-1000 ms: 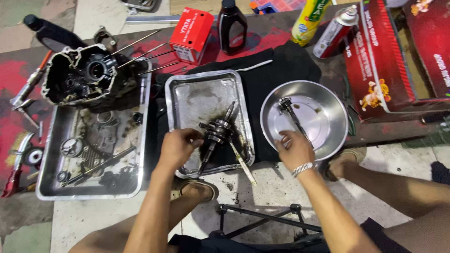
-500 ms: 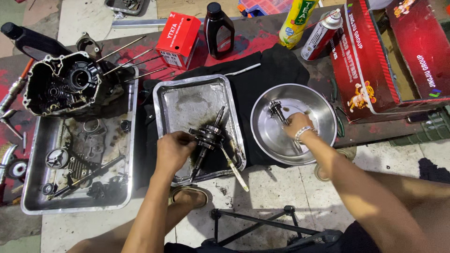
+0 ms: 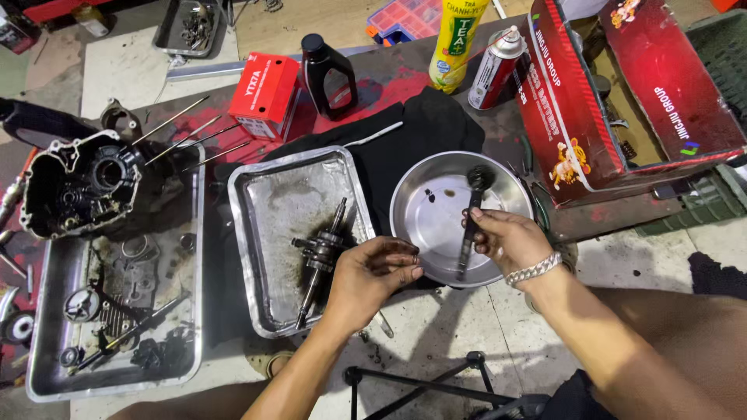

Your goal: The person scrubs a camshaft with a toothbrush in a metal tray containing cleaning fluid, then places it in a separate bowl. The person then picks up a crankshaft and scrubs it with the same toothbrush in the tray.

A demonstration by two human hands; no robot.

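My right hand (image 3: 510,243) grips a dark metal shaft (image 3: 472,204) with a gear at its top end and holds it just over a round steel bowl (image 3: 424,210). My left hand (image 3: 372,274) hovers with curled fingers at the right rim of the middle steel tray (image 3: 276,187), close to my right hand. Nothing shows between its fingers. An oily crankshaft (image 3: 320,250) lies in that tray, just left of my left hand and apart from it.
An engine case (image 3: 78,183) with long studs rests on the far end of the left tray (image 3: 117,386), which holds several greasy parts. Behind stand a red box (image 3: 264,84), black oil bottle (image 3: 328,74), yellow bottle (image 3: 455,35), spray can (image 3: 494,66) and red carton (image 3: 576,117). A black cloth (image 3: 420,132) lies under the trays.
My left hand let go of the crankshaft and moved right. My right hand picked the geared shaft up out of the bowl and turned it more upright.
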